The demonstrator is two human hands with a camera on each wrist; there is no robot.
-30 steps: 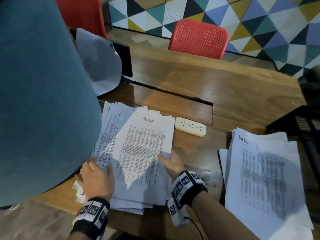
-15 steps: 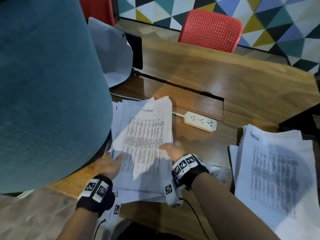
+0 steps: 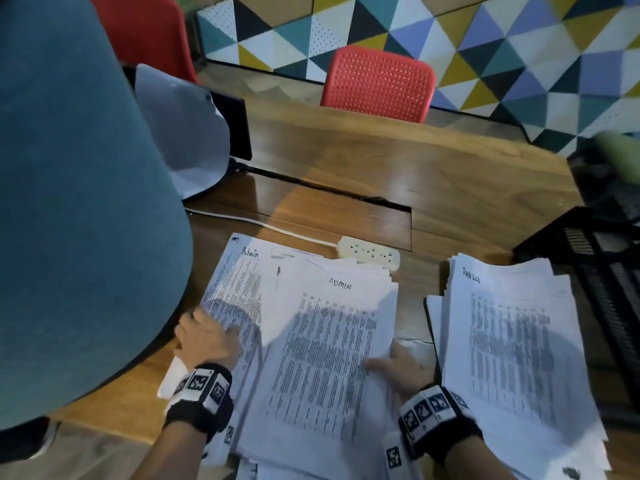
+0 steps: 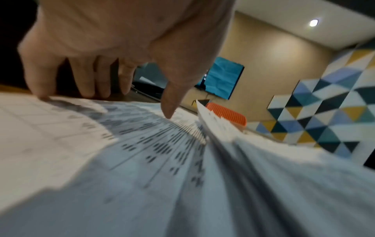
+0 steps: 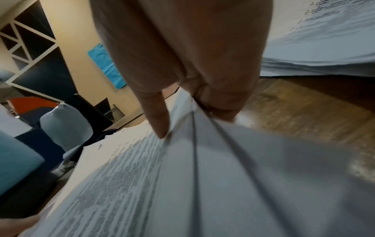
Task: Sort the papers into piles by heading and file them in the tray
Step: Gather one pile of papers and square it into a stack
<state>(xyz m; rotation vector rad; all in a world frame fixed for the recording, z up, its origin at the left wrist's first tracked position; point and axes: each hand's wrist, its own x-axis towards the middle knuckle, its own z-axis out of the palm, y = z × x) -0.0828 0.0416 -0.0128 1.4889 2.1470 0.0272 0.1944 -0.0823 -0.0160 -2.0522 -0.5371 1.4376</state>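
Note:
A fanned pile of printed sheets headed "Admin" (image 3: pixel 332 344) lies on the wooden desk (image 3: pixel 433 174) in front of me. My left hand (image 3: pixel 207 337) rests on the pile's left edge, fingers fairly straight, with its thumb (image 4: pixel 168 110) touching the print. My right hand (image 3: pixel 398 368) pinches the right edge of the upper batch, thumb (image 5: pixel 160 131) on top and fingers (image 5: pixel 221 110) underneath. A second pile headed "Task List" (image 3: pixel 512 341) lies to the right. The black mesh tray (image 3: pixel 588 258) stands at the far right edge, partly cut off.
A white power strip (image 3: pixel 369 254) and its cable lie just behind the Admin pile. A large teal rounded shape (image 3: pixel 69 202) fills the left. Curled white paper (image 3: pixel 183 133) leans on a black stand at the back left. A red chair (image 3: pixel 377 84) stands beyond the desk.
The upper batch has shifted right with my right hand, uncovering another "Admin" sheet on the left. My left hand has slid up along the pile's left edge.

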